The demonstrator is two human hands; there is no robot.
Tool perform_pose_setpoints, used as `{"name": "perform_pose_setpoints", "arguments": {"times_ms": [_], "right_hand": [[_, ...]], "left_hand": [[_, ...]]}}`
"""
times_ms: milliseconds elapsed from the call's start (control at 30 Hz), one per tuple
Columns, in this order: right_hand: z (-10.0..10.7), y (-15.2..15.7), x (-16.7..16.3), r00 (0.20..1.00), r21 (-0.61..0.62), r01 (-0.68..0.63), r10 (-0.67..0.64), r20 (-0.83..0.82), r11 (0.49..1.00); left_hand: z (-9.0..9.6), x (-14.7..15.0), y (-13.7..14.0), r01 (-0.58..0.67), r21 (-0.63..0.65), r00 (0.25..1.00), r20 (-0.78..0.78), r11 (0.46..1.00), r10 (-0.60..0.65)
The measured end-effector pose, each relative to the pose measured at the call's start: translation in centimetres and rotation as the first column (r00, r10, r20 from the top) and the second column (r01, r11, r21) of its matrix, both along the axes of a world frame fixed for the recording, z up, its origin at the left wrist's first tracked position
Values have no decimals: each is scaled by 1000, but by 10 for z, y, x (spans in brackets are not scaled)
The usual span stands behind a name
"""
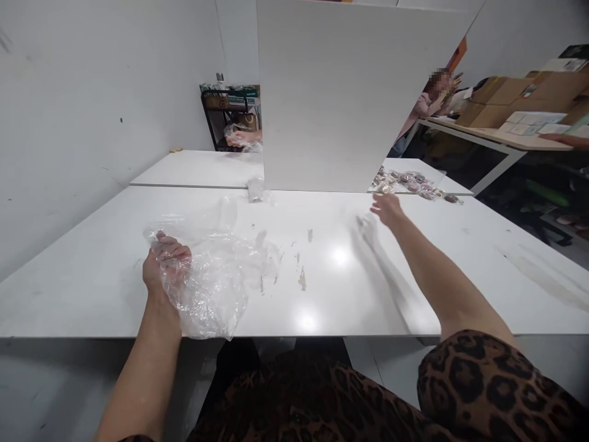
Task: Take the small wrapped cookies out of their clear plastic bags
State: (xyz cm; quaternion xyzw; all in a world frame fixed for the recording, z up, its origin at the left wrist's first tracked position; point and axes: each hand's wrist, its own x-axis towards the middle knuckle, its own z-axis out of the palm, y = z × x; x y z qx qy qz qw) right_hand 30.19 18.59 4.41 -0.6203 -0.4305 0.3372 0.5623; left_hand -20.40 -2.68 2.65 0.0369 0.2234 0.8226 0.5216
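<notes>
My left hand [168, 261] is closed on a crumpled clear plastic bag [216, 288], its fingers curled with film lying over them. The bag spreads across the white table [331, 313] toward the middle and reaches the front edge. My right hand [385, 207] is stretched out to the back right with its fingers apart, and nothing shows in it. Just beyond it lies a pile of small, individually wrapped pieces [414, 183] in brown, pink and cream; their exact kind cannot be made out. A small clear packet [255, 191] sits at the table's back edge.
A tall white panel [345, 92] stands upright across the table's back. Left of it, another person's hand [239, 138] holds clear plastic. At the far right a person sits by a table [488, 132] with cardboard boxes [547, 92]. A dark cart [209, 120] stands behind.
</notes>
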Motion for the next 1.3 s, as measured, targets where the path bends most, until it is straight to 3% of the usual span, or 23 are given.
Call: {"name": "perform_pose_setpoints", "arguments": {"times_ms": [133,200,300,400,467,533,600,700,767,833,900,1000,1100,1200,1300], "right_hand": [[-47,-59,-50,975,-77,-216,219,36,973],[-54,-92,-78,872,-73,-455,461,165,887],[-50,-132,-123,720,-92,-655,657,225,750],[-48,-158,-170,577,-123,-767,761,297,630],[-50,-170,-197,533,-123,-791,774,343,599],[-53,-178,-217,520,-109,-807,785,338,581],[-52,-185,-229,524,-79,-822,804,281,563],[-43,-194,-234,512,-25,-851,840,180,525],[-34,-199,-234,458,3,-888,884,95,460],[-28,-200,-233,403,39,-914,915,-7,403],[-26,-196,-230,422,103,-897,902,-95,430],[-28,-180,-221,573,158,-779,792,-212,606],[-36,-160,-210,659,80,-693,675,-332,716],[-44,-147,-202,682,-5,-676,623,-384,737],[-49,-142,-200,675,-45,-691,623,-396,721]], "left_hand": [[0,2,1,69,31,998,-9,997,-69],[1,5,2,89,33,996,-22,996,-88],[4,11,4,80,10,995,-67,997,-79],[5,22,5,17,-75,977,-211,997,-32],[1,32,4,-42,-125,920,-391,991,-10],[-7,42,-1,-40,-142,796,-603,989,-54],[-17,51,-11,82,-179,604,-773,980,-192],[-28,65,-31,202,-258,276,-911,945,-308],[-28,72,-43,230,-274,106,-947,934,-304],[-23,74,-51,262,-289,-6,-954,921,-298],[-15,72,-53,273,-304,-47,-952,913,-303],[-2,60,-44,195,-281,29,-956,940,-292],[12,39,-13,26,-307,207,-929,951,-306],[39,4,40,-147,-368,430,-859,918,-276],[77,-42,100,-255,-291,634,-770,922,-68]]}}
